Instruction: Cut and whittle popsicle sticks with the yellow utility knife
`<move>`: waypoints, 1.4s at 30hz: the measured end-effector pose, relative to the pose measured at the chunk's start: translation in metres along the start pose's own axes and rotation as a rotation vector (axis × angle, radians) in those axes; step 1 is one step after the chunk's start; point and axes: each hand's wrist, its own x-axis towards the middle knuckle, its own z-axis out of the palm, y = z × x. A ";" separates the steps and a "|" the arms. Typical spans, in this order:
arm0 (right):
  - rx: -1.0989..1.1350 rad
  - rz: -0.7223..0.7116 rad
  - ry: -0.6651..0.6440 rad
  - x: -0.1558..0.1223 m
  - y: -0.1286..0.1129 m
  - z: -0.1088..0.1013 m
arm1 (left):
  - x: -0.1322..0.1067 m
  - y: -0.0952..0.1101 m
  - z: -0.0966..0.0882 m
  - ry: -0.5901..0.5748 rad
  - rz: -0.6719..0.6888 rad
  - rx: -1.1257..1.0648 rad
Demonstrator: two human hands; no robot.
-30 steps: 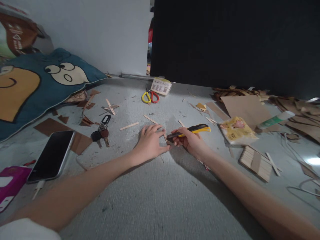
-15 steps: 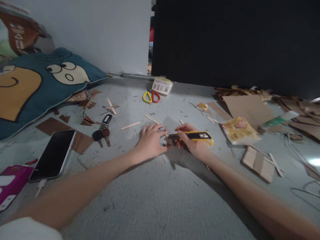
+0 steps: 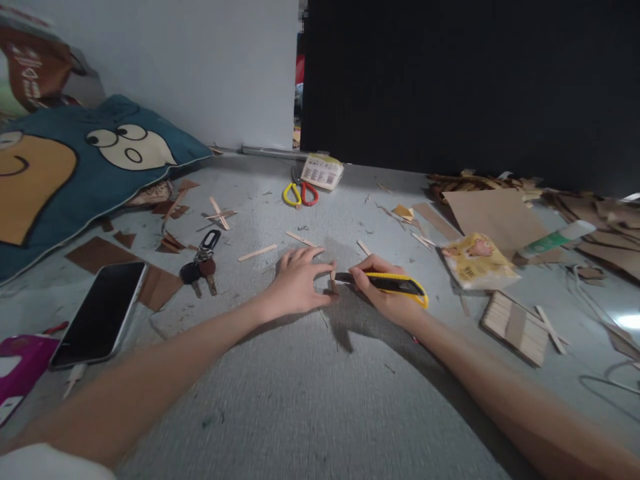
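Near the middle of the grey table, my left hand point(image 3: 296, 283) steadies a short wooden craft stick point(image 3: 333, 283) between thumb and fingertips. My right hand point(image 3: 384, 300) is closed around a yellow and black utility knife point(image 3: 400, 285). The knife's blade points left, its tip at or very close to the stick; whether they touch I cannot tell. Just beyond my hands lie loose craft sticks: one at the left point(image 3: 257, 253), one past my left fingers point(image 3: 300, 238), and one beside my right hand point(image 3: 363, 247).
Scissors point(image 3: 300, 194) lie at the back. Keys point(image 3: 200, 270), a phone point(image 3: 103, 313) and a blue pillow point(image 3: 120, 147) occupy the left. At right are a yellow packet point(image 3: 479, 260), a glue stick point(image 3: 557, 239), bundled craft sticks point(image 3: 515, 328) and cardboard point(image 3: 495, 210).
My right hand and the knife have shifted slightly right and down, drawing the blade back from over the stick, which shows more now. My left hand keeps its hold.
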 end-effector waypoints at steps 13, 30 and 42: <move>-0.088 -0.046 -0.034 -0.002 0.004 -0.001 | 0.003 0.004 -0.015 -0.150 -0.055 -0.032; -0.096 -0.083 -0.095 -0.004 0.014 0.002 | 0.002 0.007 -0.021 -0.194 -0.055 -0.041; 0.006 -0.237 -0.357 0.019 -0.003 -0.011 | 0.004 0.002 -0.016 -0.185 -0.053 -0.052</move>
